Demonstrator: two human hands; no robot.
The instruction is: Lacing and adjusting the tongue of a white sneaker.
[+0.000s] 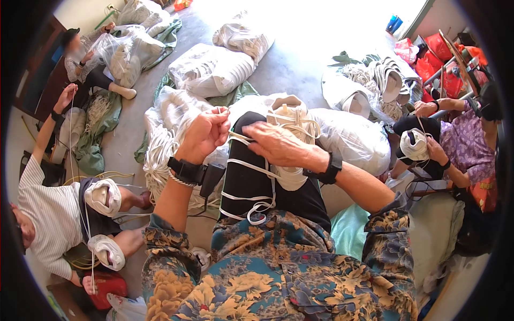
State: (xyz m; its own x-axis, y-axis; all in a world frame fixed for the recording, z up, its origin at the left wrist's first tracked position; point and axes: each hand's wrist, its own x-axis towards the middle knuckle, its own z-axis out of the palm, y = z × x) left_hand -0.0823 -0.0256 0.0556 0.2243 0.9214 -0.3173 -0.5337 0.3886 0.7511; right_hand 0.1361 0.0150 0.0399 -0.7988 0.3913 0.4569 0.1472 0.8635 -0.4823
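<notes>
A cream canvas shoe point(289, 109) rests on my lap, with loose lacing across its opening. My right hand point(282, 145) lies across the shoe with its fingers stretched out to the left, and part of the shoe is hidden below it. My left hand point(205, 134) is raised beside the shoe, its fingertips pinched together on what looks like a white shoelace. More of the white shoelace point(247, 165) loops over my dark trouser leg and ends in a small coil near my shirt hem.
Bundled white laces point(159, 163) hang at my left. Plastic bags of shoes point(210, 69) stand ahead, and another white bag point(350, 140) sits right of my knees. Co-workers with shoes sit at left point(59, 214) and right point(455, 134); a third person sits far left.
</notes>
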